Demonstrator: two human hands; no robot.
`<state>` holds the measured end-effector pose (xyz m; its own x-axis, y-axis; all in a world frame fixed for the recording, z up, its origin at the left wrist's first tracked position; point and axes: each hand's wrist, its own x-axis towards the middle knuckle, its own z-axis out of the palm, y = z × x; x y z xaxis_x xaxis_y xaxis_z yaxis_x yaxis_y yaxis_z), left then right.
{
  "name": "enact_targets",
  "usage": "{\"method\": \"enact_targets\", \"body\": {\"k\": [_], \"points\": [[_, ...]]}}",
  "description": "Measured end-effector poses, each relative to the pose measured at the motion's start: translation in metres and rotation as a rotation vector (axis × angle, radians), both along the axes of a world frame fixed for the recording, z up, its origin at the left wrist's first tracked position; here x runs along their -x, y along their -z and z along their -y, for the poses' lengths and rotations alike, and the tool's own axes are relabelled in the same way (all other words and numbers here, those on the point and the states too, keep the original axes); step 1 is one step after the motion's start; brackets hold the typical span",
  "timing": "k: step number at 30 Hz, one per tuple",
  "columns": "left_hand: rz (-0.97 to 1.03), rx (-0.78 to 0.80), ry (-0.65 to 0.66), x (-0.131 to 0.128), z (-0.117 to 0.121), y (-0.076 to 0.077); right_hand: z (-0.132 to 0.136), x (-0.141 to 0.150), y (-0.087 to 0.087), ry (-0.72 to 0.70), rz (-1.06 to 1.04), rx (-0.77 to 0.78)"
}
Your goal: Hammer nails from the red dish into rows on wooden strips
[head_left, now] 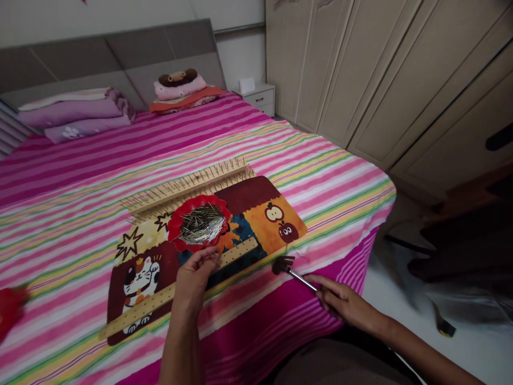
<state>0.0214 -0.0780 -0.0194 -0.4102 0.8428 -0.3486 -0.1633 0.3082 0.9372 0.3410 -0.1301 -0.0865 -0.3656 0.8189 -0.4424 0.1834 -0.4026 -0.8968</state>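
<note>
My left hand [196,278] is over a flat wooden strip [140,310] with rows of small holes, close to the near rim of a red scalloped bowl [173,233]. Its thumb and fingertips are pinched together; whatever is between them is too small to make out. Loose metal nails [202,223] fill the bowl. In my right hand [340,299] is a hammer [300,279], gripped by its handle. The dark hammer head rests low over the bedspread, right of the strip's end. A patterned mat [256,195] with cat and apple pictures lies under bowl and strip.
Behind the bowl, another wooden strip [192,187] bristles with nails. All this lies on a bed with a striped cover [312,176]. Folded bedding [84,115] and pillows [180,88] are by the headboard. Wardrobes [320,64] line the right; a red object [10,310] sits at left.
</note>
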Motion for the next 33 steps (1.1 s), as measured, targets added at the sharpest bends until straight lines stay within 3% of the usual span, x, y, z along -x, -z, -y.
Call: {"method": "enact_targets", "body": {"k": [4,8,15,33], "points": [[-0.094,0.022,0.029,-0.002,0.001,0.005,-0.001,-0.001,0.002,0.007,0.015,0.027],[-0.305,-0.052,0.018,-0.004,0.001,0.011,-0.001,0.0,0.0,0.018,0.012,0.061],[-0.166,-0.064,-0.032,-0.018,-0.004,0.017,0.0,-0.001,0.002,0.042,0.002,0.099],[-0.572,-0.021,0.052,-0.026,-0.006,0.024,0.0,-0.002,0.001,0.018,0.013,0.05]]}}
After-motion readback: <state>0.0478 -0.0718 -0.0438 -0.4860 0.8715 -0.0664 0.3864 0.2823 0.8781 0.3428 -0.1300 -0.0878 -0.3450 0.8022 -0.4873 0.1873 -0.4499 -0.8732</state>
